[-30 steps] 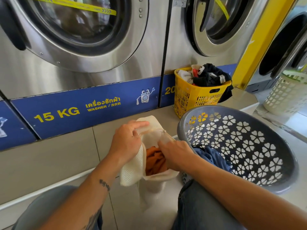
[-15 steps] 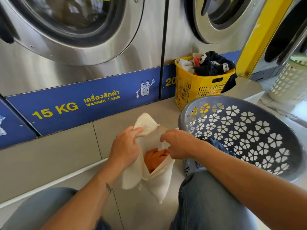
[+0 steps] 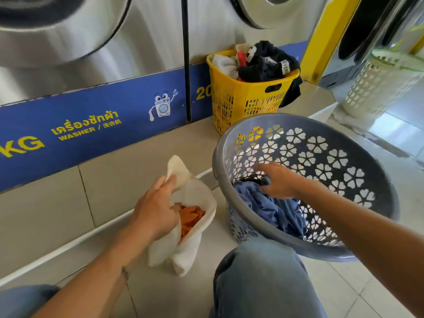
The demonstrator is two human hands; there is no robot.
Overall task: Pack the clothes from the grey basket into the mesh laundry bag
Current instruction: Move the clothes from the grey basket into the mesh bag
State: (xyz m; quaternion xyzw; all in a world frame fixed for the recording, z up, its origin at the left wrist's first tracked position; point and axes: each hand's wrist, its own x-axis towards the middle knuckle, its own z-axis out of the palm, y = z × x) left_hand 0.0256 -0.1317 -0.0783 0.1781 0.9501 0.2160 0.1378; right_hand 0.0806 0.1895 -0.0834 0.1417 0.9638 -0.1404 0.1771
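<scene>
A cream mesh laundry bag (image 3: 197,239) stands on the tiled floor between my knees and the washers, its mouth held open. An orange garment (image 3: 191,217) lies inside it. My left hand (image 3: 156,207) grips the bag's near rim and flap. The grey basket (image 3: 339,246) with flower-shaped holes is tilted toward me on the right. A blue garment (image 3: 268,207) and something dark lie in its bottom. My right hand (image 3: 278,180) is inside the basket, fingers spread, just above the blue garment.
A yellow basket (image 3: 247,97) heaped with dark and white clothes stands against the washers behind the grey one. A white perforated bin (image 3: 378,88) is at the far right. Steel washers with a blue panel (image 3: 96,125) fill the back. My jeans-clad knee (image 3: 259,278) is below the grey basket.
My right hand has let go of the bag's rim and moved right into the grey basket. My left hand still holds the bag open. The view has tilted down.
</scene>
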